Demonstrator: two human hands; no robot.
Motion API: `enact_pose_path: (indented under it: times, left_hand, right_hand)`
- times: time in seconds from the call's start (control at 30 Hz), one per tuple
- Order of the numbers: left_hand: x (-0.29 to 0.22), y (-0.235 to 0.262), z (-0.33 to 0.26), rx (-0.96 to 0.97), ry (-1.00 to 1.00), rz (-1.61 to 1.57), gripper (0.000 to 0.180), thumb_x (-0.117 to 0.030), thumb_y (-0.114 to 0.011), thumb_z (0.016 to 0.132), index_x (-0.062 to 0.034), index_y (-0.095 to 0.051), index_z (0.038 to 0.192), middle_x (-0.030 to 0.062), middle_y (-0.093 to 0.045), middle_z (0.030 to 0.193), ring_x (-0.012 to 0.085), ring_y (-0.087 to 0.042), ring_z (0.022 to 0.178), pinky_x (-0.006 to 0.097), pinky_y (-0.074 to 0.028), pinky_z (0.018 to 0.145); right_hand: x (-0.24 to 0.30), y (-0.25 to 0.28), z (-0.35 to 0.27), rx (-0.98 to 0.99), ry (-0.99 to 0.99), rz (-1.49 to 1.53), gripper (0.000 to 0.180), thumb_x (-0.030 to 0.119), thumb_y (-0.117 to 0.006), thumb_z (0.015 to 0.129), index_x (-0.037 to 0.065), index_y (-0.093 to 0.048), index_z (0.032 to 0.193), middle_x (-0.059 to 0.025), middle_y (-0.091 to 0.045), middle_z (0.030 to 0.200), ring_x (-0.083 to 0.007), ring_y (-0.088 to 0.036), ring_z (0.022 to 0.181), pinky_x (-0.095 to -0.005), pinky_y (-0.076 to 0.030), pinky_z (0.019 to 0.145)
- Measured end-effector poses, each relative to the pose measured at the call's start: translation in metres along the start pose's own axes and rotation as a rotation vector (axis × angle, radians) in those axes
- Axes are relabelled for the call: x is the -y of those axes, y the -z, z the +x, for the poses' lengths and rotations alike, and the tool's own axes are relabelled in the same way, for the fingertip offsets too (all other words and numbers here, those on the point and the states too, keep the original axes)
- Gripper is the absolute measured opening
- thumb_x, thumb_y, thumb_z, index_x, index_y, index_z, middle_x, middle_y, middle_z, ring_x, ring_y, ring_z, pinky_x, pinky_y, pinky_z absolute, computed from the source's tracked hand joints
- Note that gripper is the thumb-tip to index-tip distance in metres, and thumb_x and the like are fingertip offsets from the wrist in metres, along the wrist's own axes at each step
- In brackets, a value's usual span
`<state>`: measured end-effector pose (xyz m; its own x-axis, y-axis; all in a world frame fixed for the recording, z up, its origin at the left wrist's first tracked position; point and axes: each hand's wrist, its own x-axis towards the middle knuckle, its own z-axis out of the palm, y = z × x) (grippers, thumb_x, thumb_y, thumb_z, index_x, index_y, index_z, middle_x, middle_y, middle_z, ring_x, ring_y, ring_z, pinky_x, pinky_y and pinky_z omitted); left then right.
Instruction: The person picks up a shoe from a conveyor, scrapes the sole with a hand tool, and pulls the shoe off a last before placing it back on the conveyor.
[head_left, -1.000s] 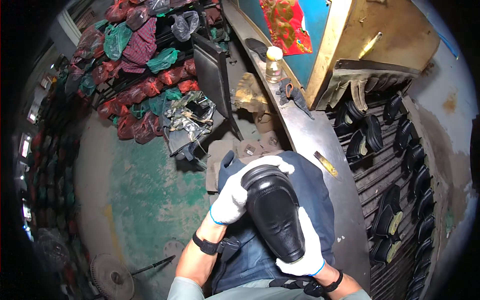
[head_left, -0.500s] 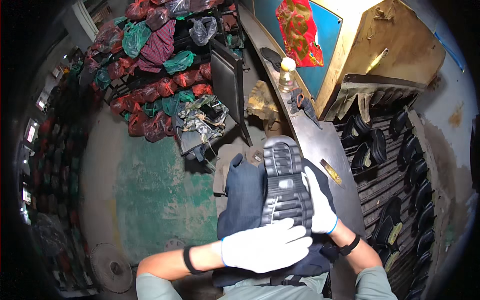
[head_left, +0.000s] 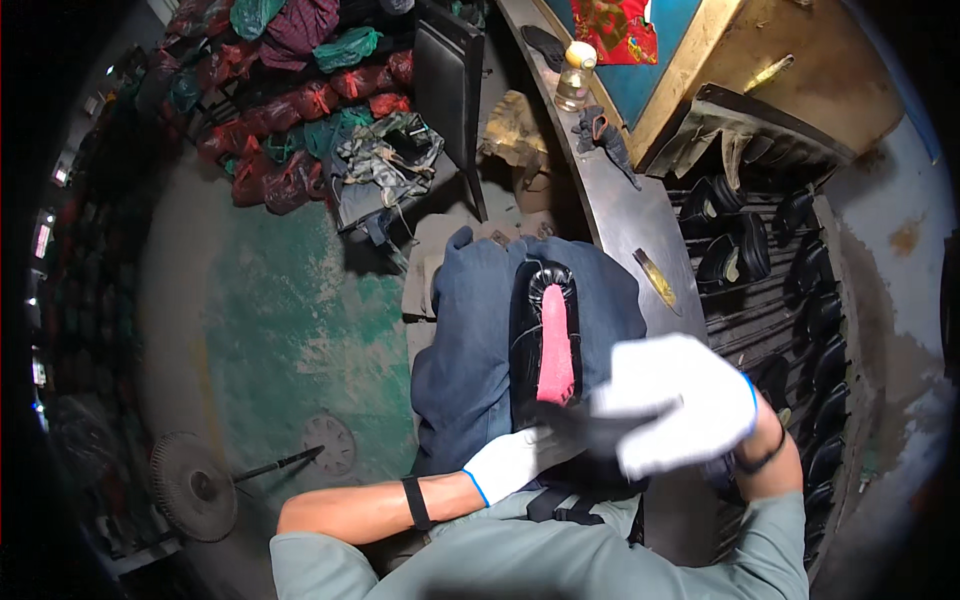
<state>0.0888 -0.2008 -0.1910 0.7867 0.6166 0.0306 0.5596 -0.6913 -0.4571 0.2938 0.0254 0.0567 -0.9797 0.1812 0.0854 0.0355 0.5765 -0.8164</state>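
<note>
A black shoe upper (head_left: 524,335) lies bottom up between my thighs, toe pointing away from me. Along the middle of its underside runs a pink strip (head_left: 556,340). At the heel end my left hand (head_left: 515,462), in a white glove, is closed on the shoe; some of its fingers are hidden. My right hand (head_left: 675,405), gloved too and smeared by motion, is just right of the heel. Its fingers close on a dark piece (head_left: 590,428) that reaches to the heel, too blurred to name. The treaded sole face is out of sight.
On my right, a metal bench (head_left: 640,215) carries a yellow-handled tool (head_left: 656,280), a bottle (head_left: 575,78) and a dark cloth (head_left: 603,140). Beyond it, black shoes (head_left: 735,250) sit on a slatted rack. A fan (head_left: 195,485) stands left, with bagged bundles (head_left: 280,120) and a chair (head_left: 447,90) ahead.
The treaded black sole no longer faces up; the pink-stripped underside shows instead. My left hand has moved back to the heel, and my right hand has swung nearer me and to the right.
</note>
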Motion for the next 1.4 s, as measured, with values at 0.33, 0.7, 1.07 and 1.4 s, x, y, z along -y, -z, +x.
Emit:
enact_pose_path:
  times: [0.33,0.7,1.07,1.4]
  left_hand:
    - [0.093,0.066,0.021,-0.079,0.582,-2.323,0.062,-0.018,-0.073,0.101,-0.0058,-0.054,0.158,0.0159,-0.064,0.145,0.033,-0.065,0.135,0.049,-0.053,0.116]
    - [0.166,0.06,0.024,-0.426,0.837,-1.387,0.053,0.006,-0.08,0.066,-0.002,-0.075,0.118,0.0174,-0.075,0.121,0.0391,-0.072,0.114,0.047,-0.059,0.1]
    - [0.218,0.045,0.053,-0.156,1.328,-1.627,0.069,-0.02,-0.1,0.08,-0.0004,-0.064,0.135,0.0184,-0.071,0.11,0.0327,-0.074,0.094,0.041,-0.063,0.08]
    - [0.212,0.071,0.064,0.033,1.257,-1.449,0.075,-0.022,-0.1,0.079,0.0024,-0.067,0.142,0.018,-0.081,0.118,0.0258,-0.081,0.104,0.035,-0.063,0.094]
  right_hand:
    - [-0.063,-0.054,-0.005,-0.07,0.049,-0.15,0.046,0.037,-0.082,0.095,0.015,-0.079,0.136,-0.0062,-0.065,0.101,-0.0309,-0.062,0.097,-0.0461,-0.049,0.096]
    - [-0.087,-0.068,-0.002,-0.398,-0.225,0.349,0.047,0.027,-0.1,0.078,0.007,-0.085,0.118,-0.0077,-0.066,0.11,-0.0304,-0.064,0.106,-0.0451,-0.054,0.104]
    - [-0.11,-0.057,0.031,-0.649,-0.828,0.531,0.066,-0.002,-0.094,0.073,0.004,-0.073,0.136,-0.0127,-0.077,0.118,-0.0165,-0.067,0.093,-0.0309,-0.055,0.086]
    - [-0.087,-0.076,0.024,-0.583,-0.563,-0.115,0.076,0.021,-0.1,0.079,0.0,-0.068,0.145,-0.015,-0.076,0.109,-0.0298,-0.075,0.097,-0.0383,-0.061,0.088]
